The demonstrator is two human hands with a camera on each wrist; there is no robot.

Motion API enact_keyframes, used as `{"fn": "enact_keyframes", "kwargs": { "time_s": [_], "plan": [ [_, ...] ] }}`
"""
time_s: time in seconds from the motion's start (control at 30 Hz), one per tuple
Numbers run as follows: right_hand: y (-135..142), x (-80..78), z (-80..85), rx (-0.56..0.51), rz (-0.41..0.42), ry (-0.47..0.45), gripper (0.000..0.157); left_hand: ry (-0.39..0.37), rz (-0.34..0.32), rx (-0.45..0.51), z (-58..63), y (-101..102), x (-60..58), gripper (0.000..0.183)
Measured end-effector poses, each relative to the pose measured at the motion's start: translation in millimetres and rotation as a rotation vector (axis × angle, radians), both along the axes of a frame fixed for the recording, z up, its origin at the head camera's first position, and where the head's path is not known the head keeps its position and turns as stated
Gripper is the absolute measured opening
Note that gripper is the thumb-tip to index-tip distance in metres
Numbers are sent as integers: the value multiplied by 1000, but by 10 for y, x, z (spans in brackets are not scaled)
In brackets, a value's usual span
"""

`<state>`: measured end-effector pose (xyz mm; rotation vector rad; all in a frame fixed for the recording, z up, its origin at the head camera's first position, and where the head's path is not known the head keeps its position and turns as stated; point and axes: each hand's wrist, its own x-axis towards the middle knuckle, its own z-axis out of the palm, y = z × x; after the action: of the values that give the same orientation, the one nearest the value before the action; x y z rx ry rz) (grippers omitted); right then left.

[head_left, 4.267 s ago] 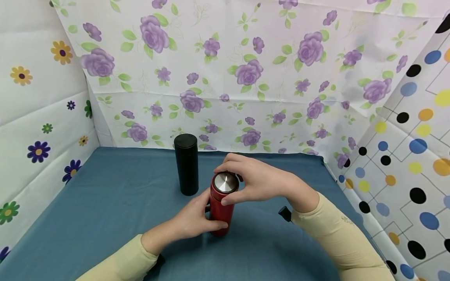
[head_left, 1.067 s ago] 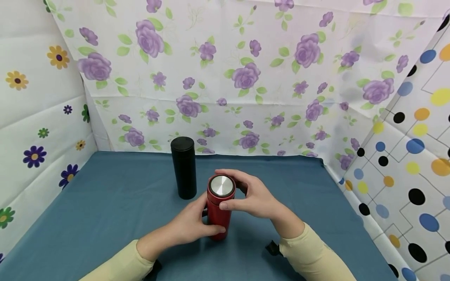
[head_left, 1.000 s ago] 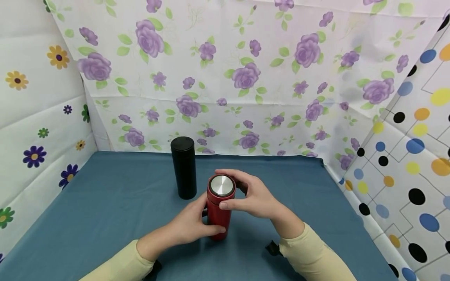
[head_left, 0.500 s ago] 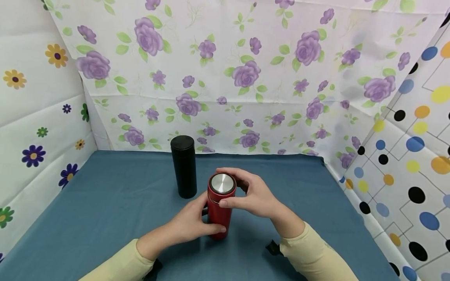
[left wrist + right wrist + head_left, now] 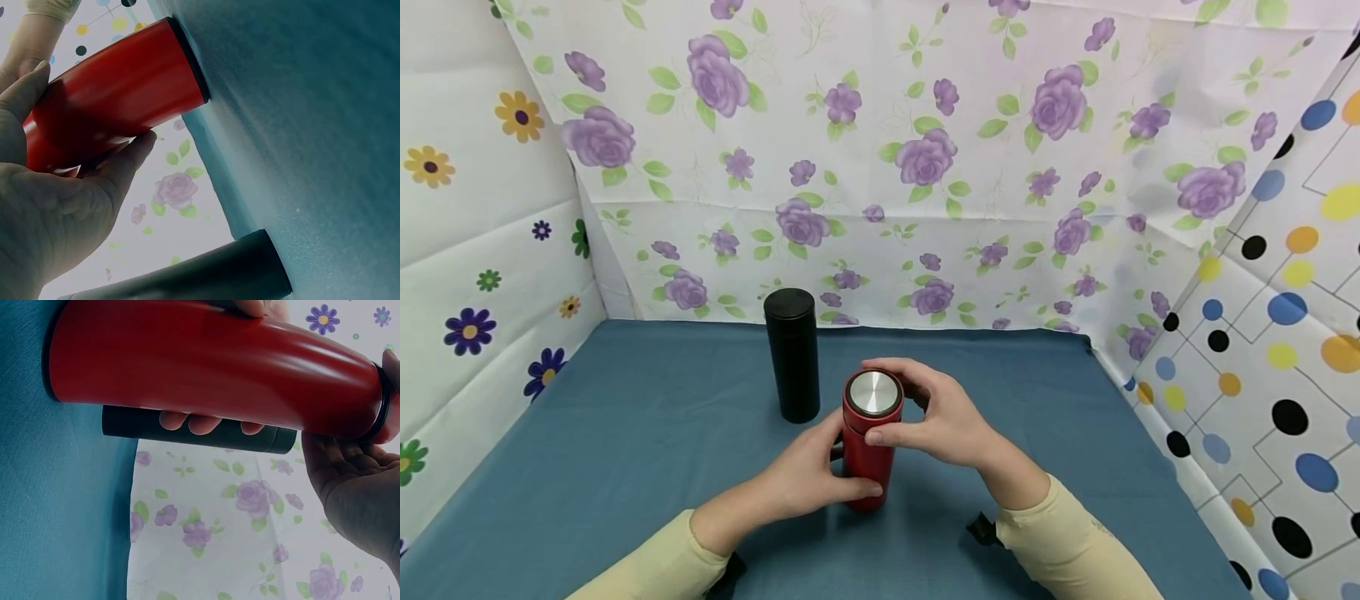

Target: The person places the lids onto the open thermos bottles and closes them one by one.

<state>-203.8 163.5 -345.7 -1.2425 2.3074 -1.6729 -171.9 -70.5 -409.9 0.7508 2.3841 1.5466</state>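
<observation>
A red vacuum flask point(image 5: 868, 467) with a brushed-silver lid top point(image 5: 875, 392) stands upright on the blue cloth, near the middle of the head view. My left hand point(image 5: 793, 473) grips its lower body, thumb across the near side. Around the lid my right hand point(image 5: 946, 421) is curled, thumb in front and fingers behind. In the right wrist view a black ring point(image 5: 379, 403) shows between the red body point(image 5: 200, 362) and the lid, with right-hand fingers beneath. The left wrist view has the left hand point(image 5: 62, 212) wrapped around the flask point(image 5: 125, 90), whose base is at the cloth.
A black flask point(image 5: 792, 358) stands upright just behind and left of the red one. Blue cloth point(image 5: 662, 433) covers the table. Patterned sheets hang on three sides, including the floral one point(image 5: 925, 250) at the back. A black strap piece point(image 5: 985, 529) juts from the right sleeve.
Since the earliest frame, the right wrist and forearm have swung nearer the body, and the right hand sits differently around the lid. During the last second, hands and flask have hardly moved.
</observation>
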Motion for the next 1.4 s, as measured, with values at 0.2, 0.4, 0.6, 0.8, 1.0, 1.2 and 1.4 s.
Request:
{"fn": "enact_keyframes", "kwargs": {
  "time_s": [0.2, 0.4, 0.6, 0.8, 1.0, 1.2, 1.4],
  "plan": [
    [-6, -7, -8, -4, -9, 7, 69, 5, -5, -6, -11, -2, -10, 79],
    [-12, -10, -23, -21, -19, 9, 66, -3, -9, 2, -9, 2, -6, 78],
    [-28, 1, -32, -37, -32, 18, 65, -12, -3, 0, -9, -1, -2, 78],
    [-49, 22, -41, -45, -60, 33, 65, -9, 0, -5, -5, 0, 3, 79],
    [-74, 49, -43, -31, -84, 58, 67, 1, -5, -5, -6, 2, 2, 78],
    [-89, 68, -45, -33, -106, 72, 68, -4, -1, -12, -8, 0, 0, 78],
    [-92, 78, -33, -34, -105, 67, 70, -5, -4, -11, -13, -2, 1, 78]
  ]
}}
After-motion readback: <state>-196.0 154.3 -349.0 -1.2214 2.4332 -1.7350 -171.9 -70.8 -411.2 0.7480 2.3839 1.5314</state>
